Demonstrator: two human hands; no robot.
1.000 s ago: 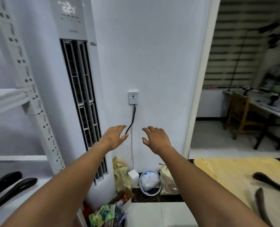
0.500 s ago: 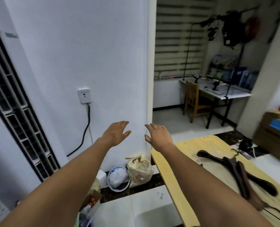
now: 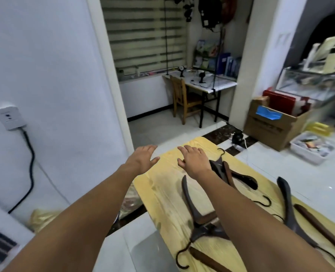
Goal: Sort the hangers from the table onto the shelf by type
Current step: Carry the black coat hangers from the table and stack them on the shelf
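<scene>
Left grip [image 3: 143, 160] is out ahead, fingers straight and spread, released, nothing in it. Right grip [image 3: 194, 161] is just beside it, palm down, equally slack and empty. The left one hangs off the far left corner of the bench [image 3: 162, 189], a yellow wood-grain top, and the right one is over its far end.

The hangers are all lying flat on that bench. A dark wooden hanger [image 3: 188, 197] lies under the right forearm with its hook toward the near edge, a small pile [image 3: 220, 169] sits just past the right wrist, and another dark hanger [image 3: 285, 197] lies over to the right.

On to labels. The cardboard box [image 3: 268, 130] on the floor carries dark print, too blurred to read, and a blue patch [image 3: 267, 114] sits on its flap. Red flat packs [image 3: 280, 101] stand inside it. Beside it is a white tub [image 3: 302, 152] of small mixed items, too blurred to name.
</scene>
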